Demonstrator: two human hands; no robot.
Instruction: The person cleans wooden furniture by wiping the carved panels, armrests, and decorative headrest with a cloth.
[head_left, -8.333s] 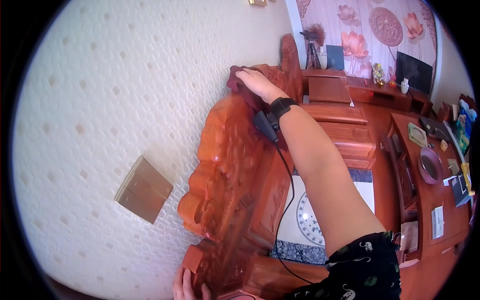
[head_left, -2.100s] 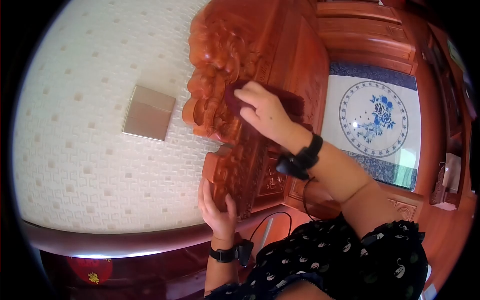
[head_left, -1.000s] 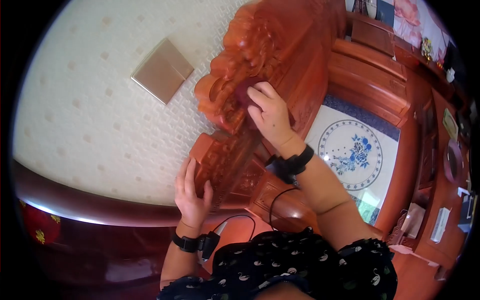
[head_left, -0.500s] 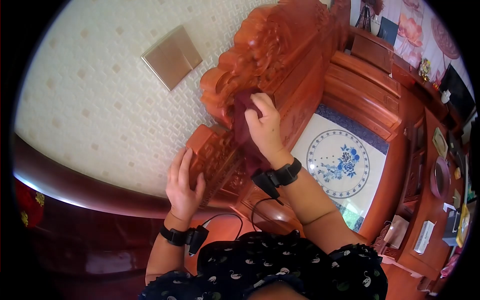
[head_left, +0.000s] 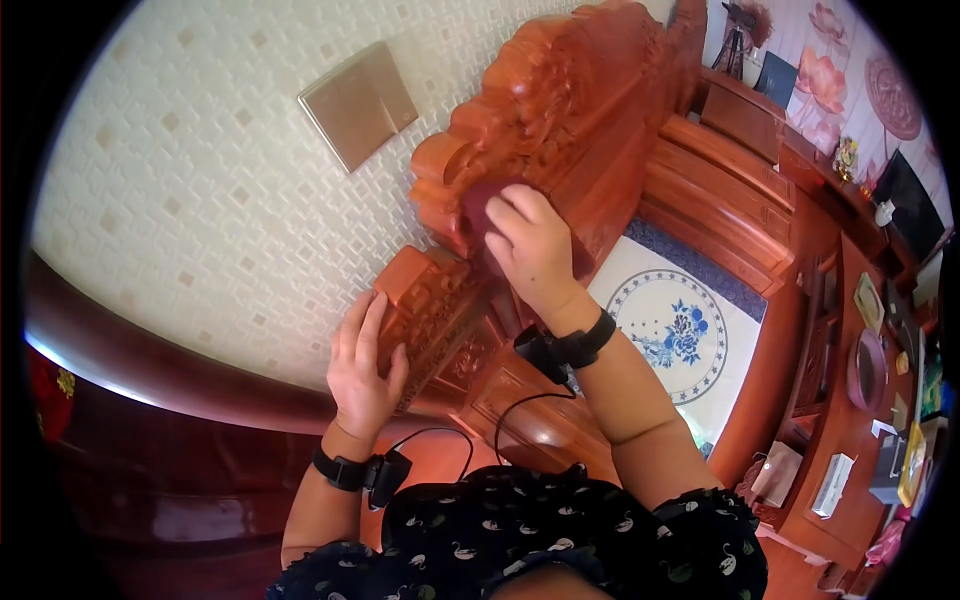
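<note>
A dark red cloth [head_left: 482,208] is bunched under my right hand [head_left: 532,247], whose bent fingers press it against the carved wooden backrest [head_left: 540,85]. Part of the cloth shows at both sides of the hand. Lower and to the left, my left hand [head_left: 362,365] grips the end block [head_left: 405,277] of the same carved wood, fingers over its wall side and thumb on the front. Each wrist wears a black band with a small black device and a cable.
A gold switch plate [head_left: 358,105] is on the patterned wall. Right of the backrest lie a glass-covered white and blue mat [head_left: 655,300] and wooden seats. A wooden table [head_left: 850,440] at the far right carries a pink basin [head_left: 867,369] and boxes. A dark rounded furniture edge [head_left: 180,390] runs along the lower left.
Earlier my right hand held the cloth at the backrest's far top; it has come down to the near lower carving. Since half a second ago, the hanging cloth has bunched up. My left hand stays on the block.
</note>
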